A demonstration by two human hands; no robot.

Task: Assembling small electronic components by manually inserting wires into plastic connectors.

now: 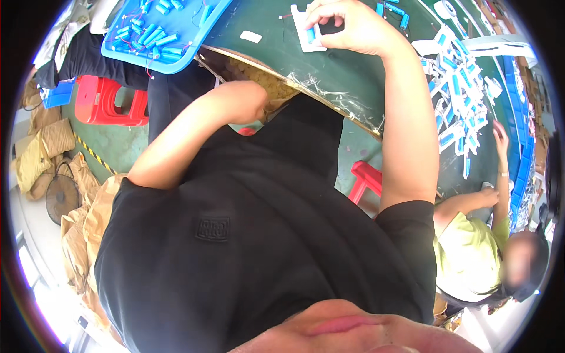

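Black shirt fills the foreground, worn by the person whose head carries the camera; both bare forearms are seen rising from it toward the desk, a green-topped surface with a worn, frayed near edge.

Head view, right side: the right hand is laid on the desk a little in from the near edge. Its fingers are curled down and closed onto a small white card with a blue cell on it; the card is pressed flat to the desktop under the fingertips.

Head view, left side: the left hand is seen at the near edge of the desk, bent at the wrist and tucked toward the underside. The fingers are hidden; whether anything is gripped cannot be told.

Other items noted: a blue tray of blue cells overhangs the desk's left corner. A white slip lies on the desk between tray and card. A heap of white cards and blue cells is spread toward the far right of the desk. A second person in a yellow-green shirt is seated along the right edge. A red stool stands on the floor below the tray.
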